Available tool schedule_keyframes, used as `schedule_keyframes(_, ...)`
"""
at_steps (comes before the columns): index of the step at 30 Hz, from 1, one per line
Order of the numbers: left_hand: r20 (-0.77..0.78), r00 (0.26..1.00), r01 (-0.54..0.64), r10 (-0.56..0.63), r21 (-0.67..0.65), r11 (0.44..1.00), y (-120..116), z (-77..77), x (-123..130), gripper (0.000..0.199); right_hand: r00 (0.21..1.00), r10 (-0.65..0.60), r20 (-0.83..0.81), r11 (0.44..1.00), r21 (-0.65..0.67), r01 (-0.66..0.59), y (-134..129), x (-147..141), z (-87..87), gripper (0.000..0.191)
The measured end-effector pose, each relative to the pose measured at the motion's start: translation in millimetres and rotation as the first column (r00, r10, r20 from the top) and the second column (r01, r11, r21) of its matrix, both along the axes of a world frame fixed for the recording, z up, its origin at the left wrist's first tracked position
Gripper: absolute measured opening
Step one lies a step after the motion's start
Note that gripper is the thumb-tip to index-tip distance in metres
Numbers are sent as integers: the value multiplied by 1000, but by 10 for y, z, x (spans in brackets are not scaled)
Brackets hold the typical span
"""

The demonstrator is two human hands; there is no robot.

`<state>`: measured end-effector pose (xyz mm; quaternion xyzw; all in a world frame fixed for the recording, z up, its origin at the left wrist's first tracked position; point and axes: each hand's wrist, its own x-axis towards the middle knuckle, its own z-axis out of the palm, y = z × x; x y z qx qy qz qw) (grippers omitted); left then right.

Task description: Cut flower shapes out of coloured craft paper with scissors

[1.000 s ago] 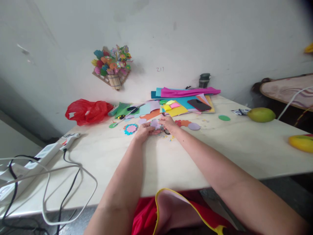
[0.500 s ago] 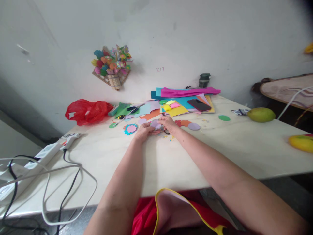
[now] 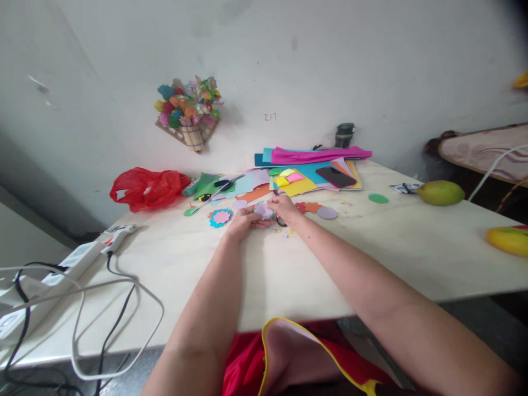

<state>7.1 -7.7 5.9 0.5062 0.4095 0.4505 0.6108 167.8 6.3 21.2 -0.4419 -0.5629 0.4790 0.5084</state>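
Both hands meet over the table around a lilac paper piece (image 3: 264,210) with a scalloped edge. My left hand (image 3: 246,221) pinches it from the left, its fingers partly underneath. From the right, my right hand (image 3: 284,208) closes its fingertips on the paper's edge. A dark curved thing (image 3: 281,222) shows just below the right hand; its kind is unclear. To the left lies a layered paper flower (image 3: 220,218), pink on blue. Right of the hands are red and orange paper flowers (image 3: 312,207) and a lilac paper circle (image 3: 327,213).
Coloured paper sheets (image 3: 317,155) and a phone (image 3: 336,177) lie at the back. Scissors (image 3: 225,184) and a red plastic bag (image 3: 150,188) are at left. Cables (image 3: 136,280) and a power strip (image 3: 78,253) occupy the left side. A mango (image 3: 441,193) sits at right.
The lilac paper has turned slightly between my fingers, and its scalloped outline shows more. The hands stay in nearly the same place.
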Motion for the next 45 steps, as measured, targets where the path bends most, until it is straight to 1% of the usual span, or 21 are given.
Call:
schedule_keyframes(6, 29, 1000, -5, 5, 10, 1000, 13, -20, -10, 30, 1000, 3, -4, 1000, -2, -3, 15, -13, -4, 7)
schedule_keyframes(9, 26, 1000, -2, 2, 9, 1000, 15, -23, -10, 29, 1000, 4, 20, 999, 32, -4, 29, -14, -8, 5)
schedule_keyframes(15, 55, 998, -40, 41, -16, 999, 26, -30, -7, 20, 994, -28, 107, 990, 141, 13, 69, -27, -31, 5)
schedule_keyframes(23, 84, 995, -48, 49, -17, 999, 30, -27, 4, 17, 988, -52, 143, 979, 201, 23, 118, -48, -64, 9)
schedule_keyframes(26, 91, 994, -57, 57, -11, 998, 23, -28, 8, 18, 995, -54, 84, 988, 149, 41, 76, -49, -33, 10)
schedule_keyframes(29, 95, 994, -52, 50, 25, 998, 18, -36, 9, 23, 999, -35, -24, 999, 35, 35, 32, -44, 0, 7)
schedule_keyframes(32, 82, 996, -29, 24, 61, 998, 16, -45, 6, 30, 995, -43, -94, 995, -89, 35, 21, -37, 19, 6)
schedule_keyframes(35, 79, 997, -17, 12, 73, 997, 17, -49, -5, 32, 988, -56, -144, 987, -156, 33, 33, -30, 24, 9)
schedule_keyframes(38, 104, 995, -6, -1, 63, 998, 26, -45, -20, 33, 986, -59, -159, 986, -164, 33, 47, -25, 20, 11)
schedule_keyframes(40, 136, 991, -10, 4, 42, 999, 36, -40, -27, 27, 986, -67, -151, 987, -153, 44, 56, -25, 9, 12)
schedule_keyframes(43, 167, 985, -47, 46, 1, 999, 46, -30, -26, 17, 984, -94, -153, 989, -132, 73, 66, -30, -11, 11)
schedule_keyframes(45, 149, 986, -80, 81, -16, 997, 44, -25, -18, 18, 983, -104, -153, 989, -118, 87, 67, -35, -19, 10)
